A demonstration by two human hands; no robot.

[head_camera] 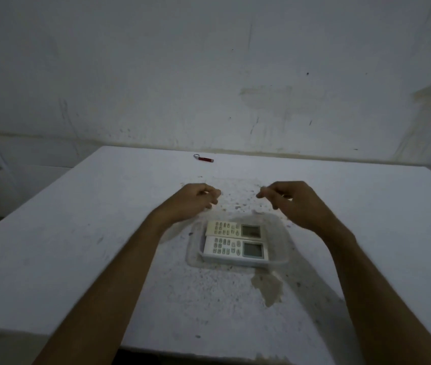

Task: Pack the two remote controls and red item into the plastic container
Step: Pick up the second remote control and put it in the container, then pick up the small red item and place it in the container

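Both forearms reach in from the near edge of the table point(51, 233), one on each side of the plastic container point(279, 255), which sits a little toward the near edge at about the middle of the table's width. Inside it the two remote controls lie flat and side by side, touching along their long edges, buttons up and screens toward the right: the far remote point(232, 229) against the container's far wall and the near remote point(235, 250) toward its near wall. Laid parallel like that they fill most of the floor and leave only a strip free at the right end, which looks like the likeliest spot for the last piece.

That piece, the red item point(206, 159) with a small metal ring at its left end, lies alone near the far edge of the table, well apart from the container and from both hands.

Just beyond the container's far wall the left hand point(190, 200) and right hand point(288, 198) hover with fingers loosely curled inward and nothing in either. They appear poised just above the table surface, though contact cannot be ruled out. Judging by this, two of three things are packed, and a reach forward for the red item is what remains
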